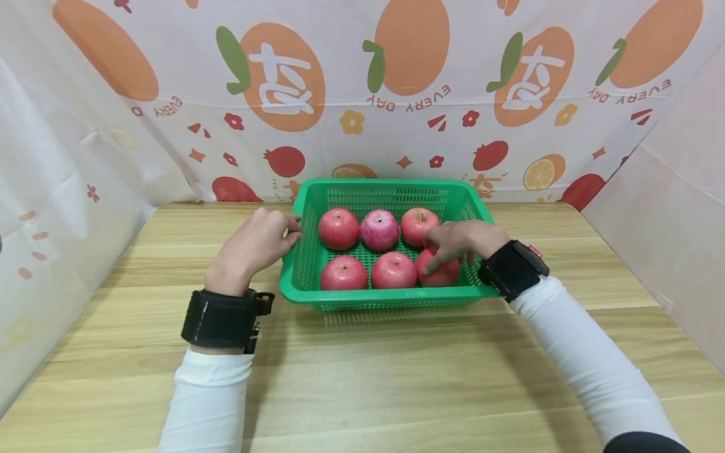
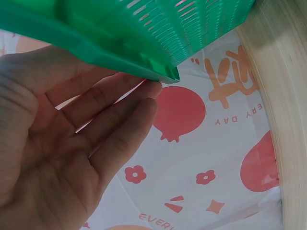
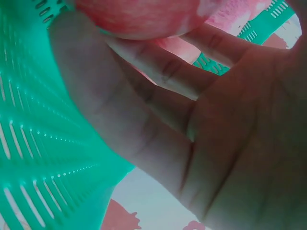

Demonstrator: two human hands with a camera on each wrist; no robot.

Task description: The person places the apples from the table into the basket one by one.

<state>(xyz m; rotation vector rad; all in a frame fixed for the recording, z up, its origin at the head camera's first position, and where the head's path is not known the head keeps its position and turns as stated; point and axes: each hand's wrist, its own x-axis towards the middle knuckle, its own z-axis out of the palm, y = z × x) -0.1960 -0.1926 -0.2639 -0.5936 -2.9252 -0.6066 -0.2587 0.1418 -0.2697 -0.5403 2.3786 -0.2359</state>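
Observation:
A green slotted plastic basket [image 1: 391, 296] holds several red and pink apples in two rows. My right hand [image 1: 461, 239] reaches over its right side. Thumb and fingers curl round the front right apple [image 1: 447, 270], which sits inside the basket; the right wrist view shows this apple [image 3: 148, 19] against the fingers. At the basket's left rim [image 1: 291, 264], my left hand [image 1: 255, 245] rests its fingertips. In the left wrist view, its loosely extended fingers [image 2: 105, 100] meet the edge of the rim, and the rim covers part of the upper finger.
Under the basket lies a wooden tabletop [image 1: 362, 377]. A white sheet with fruit prints [image 1: 408, 145] hangs right behind the basket, and pale sheets [image 1: 68, 189] hang along both sides. Each wrist wears a black strap [image 1: 223, 321].

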